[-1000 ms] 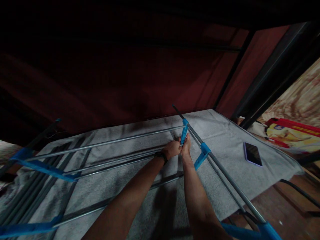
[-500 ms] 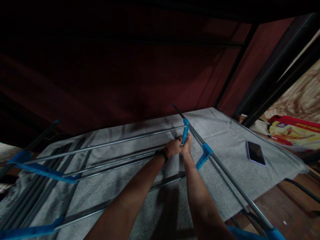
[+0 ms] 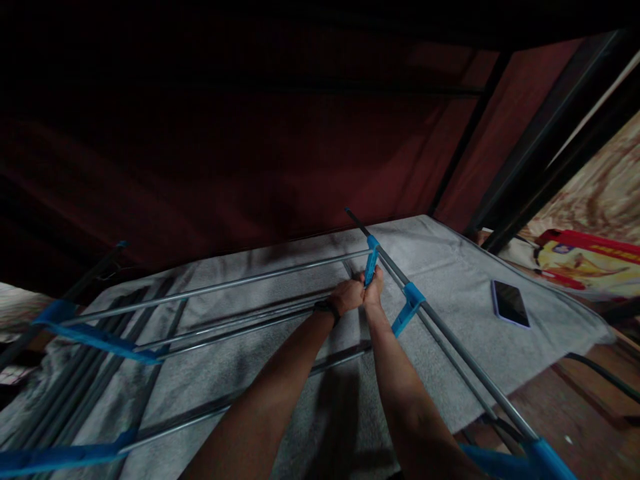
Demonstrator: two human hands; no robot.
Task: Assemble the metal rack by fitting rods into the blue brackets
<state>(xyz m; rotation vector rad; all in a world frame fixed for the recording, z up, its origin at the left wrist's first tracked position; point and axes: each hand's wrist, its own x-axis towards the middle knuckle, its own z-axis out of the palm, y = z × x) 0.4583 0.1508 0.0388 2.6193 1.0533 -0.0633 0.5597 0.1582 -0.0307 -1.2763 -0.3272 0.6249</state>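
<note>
A frame of grey metal tubes with blue plastic brackets stands over a grey cloth. My left hand [image 3: 349, 295], with a dark band at its wrist, is closed round the end of a thin metal rod [image 3: 280, 311]. Pressed against it, my right hand [image 3: 374, 293] is closed round the lower end of a blue bracket [image 3: 371, 265]. The fingers hide where rod and bracket meet. This bracket sits on a long side tube [image 3: 463, 353], which also carries a second blue bracket [image 3: 411, 307]. On the left, another blue bracket [image 3: 100, 337] bears the rods' far ends.
Several loose grey tubes [image 3: 75, 380] lie on the cloth [image 3: 450, 267] at the left. A phone [image 3: 510, 305] rests on the cloth to the right. Beyond it is a red and yellow package [image 3: 590, 263]. A dark red panel [image 3: 280, 167] rises behind the cloth.
The left end of the frame, with its blue brackets and rods, has shifted slightly right in view. Both hands keep their place and their grip at the right bracket.
</note>
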